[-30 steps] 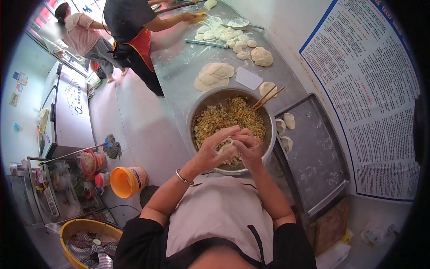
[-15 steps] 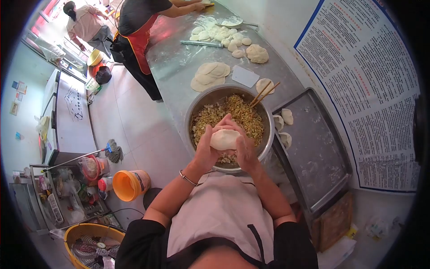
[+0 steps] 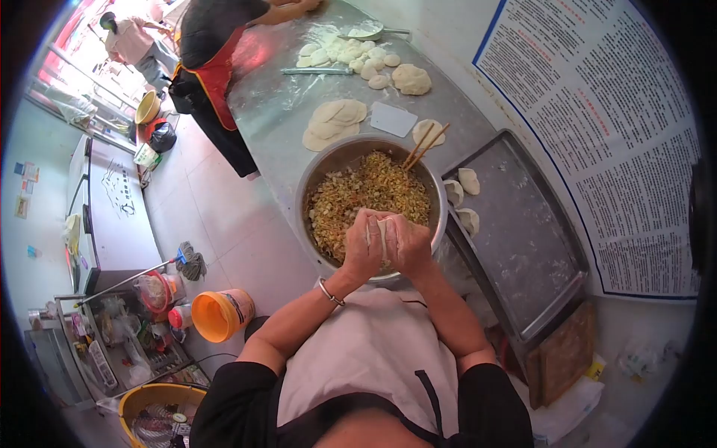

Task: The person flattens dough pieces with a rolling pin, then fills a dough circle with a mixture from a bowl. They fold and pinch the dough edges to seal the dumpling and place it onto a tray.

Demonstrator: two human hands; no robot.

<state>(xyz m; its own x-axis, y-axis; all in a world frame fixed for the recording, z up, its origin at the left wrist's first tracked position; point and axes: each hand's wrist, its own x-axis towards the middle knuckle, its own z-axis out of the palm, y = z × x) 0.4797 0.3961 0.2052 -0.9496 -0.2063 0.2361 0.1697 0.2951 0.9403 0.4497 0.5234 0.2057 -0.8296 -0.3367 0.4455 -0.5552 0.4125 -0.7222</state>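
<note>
Over the near part of a metal bowl (image 3: 302, 200), my left hand (image 3: 361, 243) and my right hand (image 3: 411, 243) are closed together around a filled dumpling (image 3: 385, 239). Only a narrow strip of its pale dough shows between my fingers; the rest is hidden. Chopped yellow-green filling (image 3: 366, 185) lies in the bowl beneath my hands. A pair of chopsticks (image 3: 423, 149) leans on the bowl's far right rim.
Right of the bowl is a dark tray (image 3: 523, 231) with several dumplings (image 3: 468, 181). Beyond the bowl are stacked dough wrappers (image 3: 332, 123), a white scraper (image 3: 393, 119), a dough lump (image 3: 411, 79) and a rolling pin (image 3: 317, 72). A person in a red apron (image 3: 220, 93) works at the table's far end.
My hands have closed over the dumpling, whose broad side showed between them before. The view has shifted slightly.
</note>
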